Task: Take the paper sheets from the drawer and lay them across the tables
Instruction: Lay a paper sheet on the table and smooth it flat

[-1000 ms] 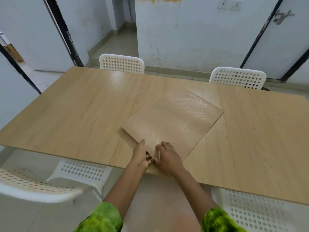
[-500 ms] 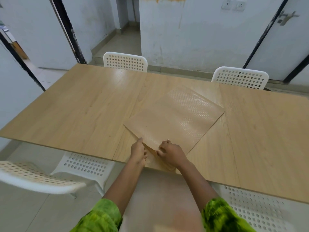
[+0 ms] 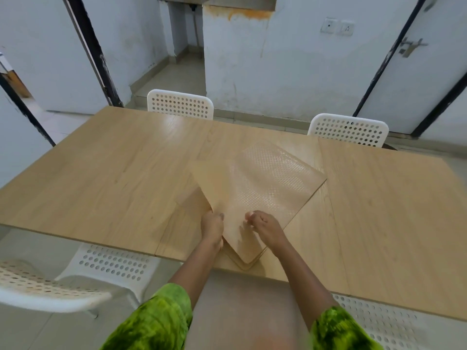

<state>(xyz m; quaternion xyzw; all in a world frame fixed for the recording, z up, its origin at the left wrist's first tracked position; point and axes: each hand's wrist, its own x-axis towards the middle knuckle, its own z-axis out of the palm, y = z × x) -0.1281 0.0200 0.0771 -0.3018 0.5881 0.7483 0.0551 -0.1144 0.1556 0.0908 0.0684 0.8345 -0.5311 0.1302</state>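
Observation:
A stack of wood-patterned paper sheets (image 3: 275, 180) lies at an angle on the middle table (image 3: 182, 231), its near corner hanging over the front edge. The top sheet (image 3: 219, 183) is lifted and skewed to the left of the stack. My left hand (image 3: 213, 227) pinches that sheet's left edge near its lower part. Just above the stack's near end, my right hand (image 3: 265, 227) hovers with curled fingers that hold nothing I can see, and it casts a shadow on the sheet. No drawer is in view.
Three wooden tables stand pushed together: a left table (image 3: 108, 170), the middle one and a right table (image 3: 394, 213). White perforated chairs stand at the far side (image 3: 180, 104) (image 3: 347, 130) and the near side (image 3: 111, 263) (image 3: 384, 322). A doorway opens at the back.
The top sheet has come away from the stack and swung left in my left hand. My right hand has lifted from pressing the stack and curled its fingers.

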